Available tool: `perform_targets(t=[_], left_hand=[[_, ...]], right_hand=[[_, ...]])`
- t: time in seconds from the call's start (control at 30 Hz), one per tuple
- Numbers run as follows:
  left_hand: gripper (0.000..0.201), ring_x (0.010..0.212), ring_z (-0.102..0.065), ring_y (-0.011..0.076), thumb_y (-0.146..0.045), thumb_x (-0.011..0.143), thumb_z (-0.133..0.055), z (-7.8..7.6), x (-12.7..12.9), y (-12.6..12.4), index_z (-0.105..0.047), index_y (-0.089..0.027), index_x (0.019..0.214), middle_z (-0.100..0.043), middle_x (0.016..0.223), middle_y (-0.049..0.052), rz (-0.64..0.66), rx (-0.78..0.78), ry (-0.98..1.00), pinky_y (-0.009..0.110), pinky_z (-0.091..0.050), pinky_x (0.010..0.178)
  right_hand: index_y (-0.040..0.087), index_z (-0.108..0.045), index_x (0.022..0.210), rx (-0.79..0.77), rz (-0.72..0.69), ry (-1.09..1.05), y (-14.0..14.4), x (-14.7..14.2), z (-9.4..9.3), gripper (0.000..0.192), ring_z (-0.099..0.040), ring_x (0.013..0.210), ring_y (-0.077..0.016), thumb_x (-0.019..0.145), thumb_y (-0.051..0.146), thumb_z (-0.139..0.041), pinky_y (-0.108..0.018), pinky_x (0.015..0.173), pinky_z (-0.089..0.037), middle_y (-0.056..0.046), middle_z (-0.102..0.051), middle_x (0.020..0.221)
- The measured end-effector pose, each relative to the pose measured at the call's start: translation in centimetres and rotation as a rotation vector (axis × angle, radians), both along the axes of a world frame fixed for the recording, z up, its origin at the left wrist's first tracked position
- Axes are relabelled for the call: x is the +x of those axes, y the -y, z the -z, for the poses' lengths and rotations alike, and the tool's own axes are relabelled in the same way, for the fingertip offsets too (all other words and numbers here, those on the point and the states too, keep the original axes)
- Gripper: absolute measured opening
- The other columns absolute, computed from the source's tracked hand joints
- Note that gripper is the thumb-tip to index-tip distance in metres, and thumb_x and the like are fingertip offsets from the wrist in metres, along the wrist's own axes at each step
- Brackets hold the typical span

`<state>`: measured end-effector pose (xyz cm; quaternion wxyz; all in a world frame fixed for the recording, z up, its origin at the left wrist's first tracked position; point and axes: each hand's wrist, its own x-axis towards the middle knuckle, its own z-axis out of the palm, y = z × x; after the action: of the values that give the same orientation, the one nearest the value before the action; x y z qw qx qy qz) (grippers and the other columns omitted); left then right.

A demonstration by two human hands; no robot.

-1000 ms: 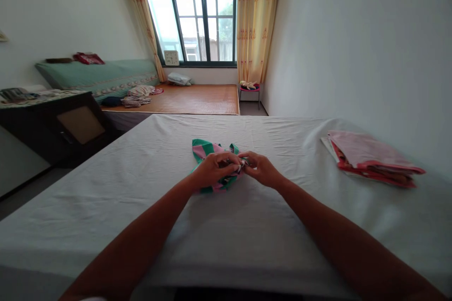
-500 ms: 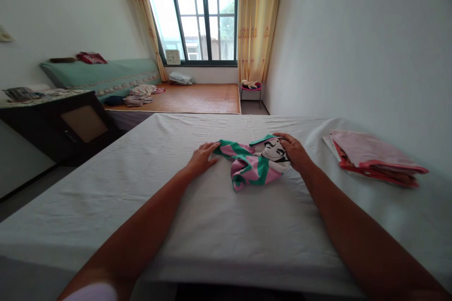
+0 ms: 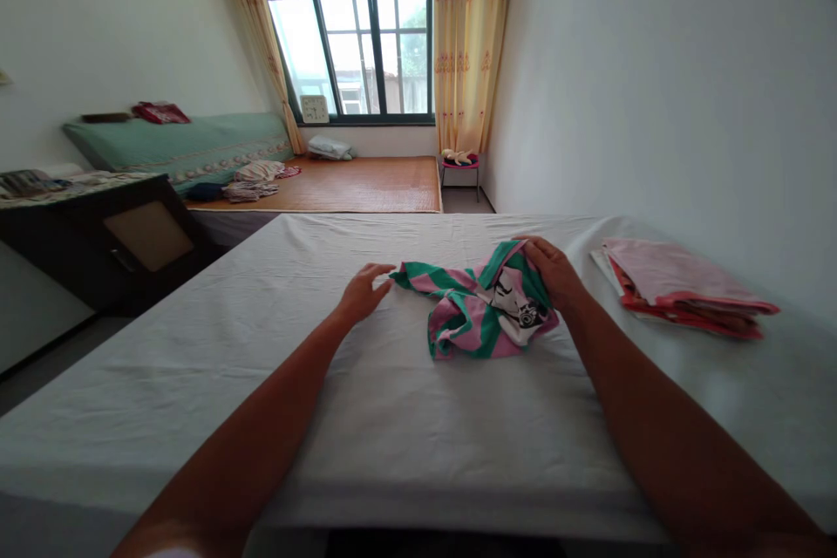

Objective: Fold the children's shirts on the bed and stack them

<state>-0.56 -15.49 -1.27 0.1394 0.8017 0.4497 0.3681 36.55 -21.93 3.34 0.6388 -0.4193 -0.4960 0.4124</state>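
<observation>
A small green-and-pink striped garment [image 3: 480, 309] with a black-and-white cartoon print lies crumpled on the white bedsheet [image 3: 392, 418]. My right hand [image 3: 553, 270] grips its upper right edge. My left hand [image 3: 362, 290] rests on the sheet just left of the garment's left tip, fingers apart, holding nothing.
A folded stack of pink and red cloth [image 3: 680, 288] lies at the bed's right side, close to the white wall. A dark cabinet [image 3: 111, 235] stands left of the bed. Beyond are a bamboo-mat bed [image 3: 353, 183], a green cushion, a small stool and a window.
My hands went from bunched together on the balled garment to spread apart, pulling it open and to the right. My left hand has since let go of its left tip.
</observation>
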Motion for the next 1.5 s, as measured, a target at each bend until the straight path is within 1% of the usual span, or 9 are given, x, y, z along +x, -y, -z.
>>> perform_targets(t=[0.13, 0.3, 0.43, 0.6, 0.73, 0.97, 1.1, 1.23, 1.5], left_hand=[[0.034, 0.112, -0.056, 0.0220, -0.038, 0.090, -0.053, 0.0, 4.8, 3.2, -0.066, -0.024, 0.118, -0.066, 0.116, 0.007, 0.326, 0.023, -0.108, 0.036, -0.041, 0.102], [0.028, 0.100, -0.061, 0.0214, -0.040, 0.087, -0.058, 0.5, 7.5, 5.2, -0.072, -0.025, 0.105, -0.069, 0.106, 0.006, 0.464, -0.015, -0.205, 0.032, -0.045, 0.091], [0.026, 0.077, -0.062, 0.0177, -0.035, 0.084, -0.055, -0.2, 5.8, 3.9, -0.071, -0.019, 0.096, -0.069, 0.083, 0.003, 0.285, -0.163, 0.013, 0.028, -0.048, 0.072], [0.034, 0.054, -0.055, 0.0119, -0.043, 0.074, -0.062, -2.6, -0.1, 1.1, -0.067, -0.013, 0.089, -0.063, 0.065, 0.000, -0.046, -0.408, 0.729, 0.024, -0.046, 0.053], [0.032, 0.047, -0.052, 0.0091, -0.034, 0.068, -0.071, -3.0, -3.5, 0.6, -0.063, -0.013, 0.092, -0.062, 0.062, 0.001, -0.170, -0.713, 0.876, 0.021, -0.045, 0.046], [0.054, 0.072, -0.063, 0.0159, -0.058, 0.072, -0.067, -3.0, -4.6, 1.5, -0.065, -0.016, 0.106, -0.067, 0.085, 0.005, -0.117, -0.734, 0.643, 0.028, -0.054, 0.063], [0.067, 0.096, -0.063, 0.0265, -0.051, 0.054, -0.080, -2.7, -4.7, 1.5, -0.067, -0.019, 0.111, -0.069, 0.107, 0.008, -0.016, -0.529, 0.198, 0.031, -0.052, 0.073], [0.038, 0.082, -0.064, 0.0267, -0.047, 0.060, -0.075, -2.3, -4.5, 1.4, -0.074, -0.018, 0.084, -0.070, 0.074, 0.003, -0.054, -0.387, 0.002, 0.035, -0.050, 0.076], [0.022, 0.071, -0.068, 0.0189, -0.037, 0.077, -0.065, -8.2, -4.2, 3.4, -0.068, -0.015, 0.077, -0.071, 0.073, 0.003, 0.092, -0.485, 1.156, 0.032, -0.057, 0.070]], right_hand=[[0.023, -0.068, 0.101, 0.014, -0.005, -0.054, 0.1, -0.7, 0.0, 0.038, -0.058, 0.061, -0.0112, 0.071, 0.046, -0.075, -0.023, 0.057, -0.050, 0.002, -0.068, 0.077], [0.020, -0.068, 0.092, 0.038, 0.239, -0.216, -1.7, 1.9, 1.2, 0.033, -0.056, 0.060, -0.0082, 0.065, 0.037, -0.078, -0.020, 0.058, -0.049, 0.003, -0.066, 0.075], [0.018, -0.066, 0.085, 0.063, 0.431, -0.266, -3.3, 5.1, 2.5, 0.029, -0.052, 0.056, -0.0070, 0.065, 0.036, -0.075, -0.018, 0.055, -0.047, 0.006, -0.060, 0.065], [0.019, -0.060, 0.081, 0.061, 0.685, -0.358, -3.6, 7.3, 2.8, 0.021, -0.048, 0.051, -0.0061, 0.067, 0.032, -0.070, -0.017, 0.049, -0.044, 0.009, -0.054, 0.061], [0.020, -0.060, 0.090, -0.159, 0.571, -0.286, -3.4, 6.7, 3.5, 0.025, -0.049, 0.049, -0.0072, 0.068, 0.029, -0.066, -0.020, 0.047, -0.045, 0.007, -0.056, 0.065], [0.019, -0.058, 0.114, -0.449, 0.294, 0.262, -2.2, 6.6, 4.7, 0.050, -0.061, 0.065, -0.0158, 0.073, 0.045, -0.070, -0.026, 0.055, -0.051, -0.006, -0.068, 0.086], [0.016, -0.061, 0.110, -0.378, -0.014, 0.488, -1.4, 6.1, 4.5, 0.061, -0.064, 0.084, -0.0216, 0.061, 0.046, -0.082, -0.029, 0.070, -0.054, -0.008, -0.070, 0.095], [0.017, -0.061, 0.119, -0.276, -0.167, 0.468, -0.8, 5.2, 3.4, 0.067, -0.064, 0.088, -0.0195, 0.060, 0.039, -0.083, -0.028, 0.078, -0.054, -0.005, -0.069, 0.099], [0.031, -0.049, 0.136, 0.174, 0.044, -0.099, 1.8, 5.3, -3.7, 0.065, -0.063, 0.064, -0.0133, 0.076, 0.042, -0.072, -0.024, 0.058, -0.054, 0.003, -0.065, 0.076]])
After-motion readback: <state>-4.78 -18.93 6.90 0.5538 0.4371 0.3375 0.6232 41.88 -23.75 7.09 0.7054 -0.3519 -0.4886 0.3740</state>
